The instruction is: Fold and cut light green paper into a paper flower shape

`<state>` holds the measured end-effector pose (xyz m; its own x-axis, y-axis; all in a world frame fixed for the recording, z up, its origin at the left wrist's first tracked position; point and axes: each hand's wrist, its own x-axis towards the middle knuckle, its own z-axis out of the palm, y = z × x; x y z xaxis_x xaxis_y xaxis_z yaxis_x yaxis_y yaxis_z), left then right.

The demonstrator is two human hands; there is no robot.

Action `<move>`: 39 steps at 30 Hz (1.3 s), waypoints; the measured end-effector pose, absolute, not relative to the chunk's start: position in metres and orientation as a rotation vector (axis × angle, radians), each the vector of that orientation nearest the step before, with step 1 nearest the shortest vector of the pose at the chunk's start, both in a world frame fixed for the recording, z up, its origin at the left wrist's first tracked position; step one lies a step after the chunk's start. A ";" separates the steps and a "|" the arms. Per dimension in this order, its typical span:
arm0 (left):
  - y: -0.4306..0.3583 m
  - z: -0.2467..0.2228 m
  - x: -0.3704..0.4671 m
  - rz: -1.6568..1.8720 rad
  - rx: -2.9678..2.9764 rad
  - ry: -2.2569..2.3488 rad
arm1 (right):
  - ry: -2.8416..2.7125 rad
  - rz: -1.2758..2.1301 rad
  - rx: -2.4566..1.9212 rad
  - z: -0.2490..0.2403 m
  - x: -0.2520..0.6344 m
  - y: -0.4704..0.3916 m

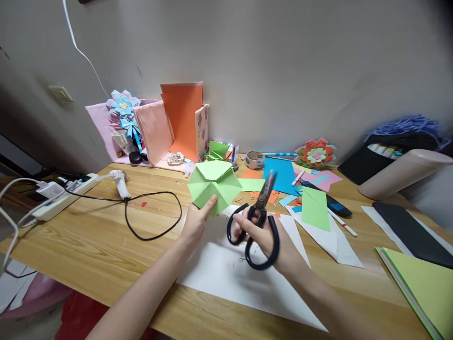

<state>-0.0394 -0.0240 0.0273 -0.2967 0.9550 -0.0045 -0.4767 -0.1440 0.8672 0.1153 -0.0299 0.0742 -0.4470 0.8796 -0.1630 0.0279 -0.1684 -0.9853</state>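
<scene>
Between the thumb and fingers of my left hand (197, 219) is a folded light green paper piece (221, 189), roughly round with creases fanning from its middle. My right hand (264, 233) is closed round black-handled scissors (261, 208), whose blades point up and away and look nearly together. The scissors are right of the green paper, apart from it. Under both hands lies a white sheet (226, 278) with small paper scraps on it. A green rectangle of paper (314, 208) rests on white paper to the right.
A power strip (65, 198) and looped black cable (153, 238) lie left. Behind stand a pink organizer (154, 130) and orange sheets (182, 120). Tape (254, 160), blue paper (279, 174), a paper flower (316, 153) and markers are at the back right. Colored paper (424, 288) lies front right.
</scene>
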 end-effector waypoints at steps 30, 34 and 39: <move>-0.032 0.048 -0.051 1.233 0.371 0.534 | -1.644 1.306 -1.020 0.065 0.163 0.036; -0.036 0.043 -0.051 1.179 0.492 0.795 | -1.859 1.300 -1.010 0.069 0.175 0.040; -0.035 0.040 -0.040 1.166 0.689 0.943 | -1.885 1.227 -1.042 0.064 0.173 0.041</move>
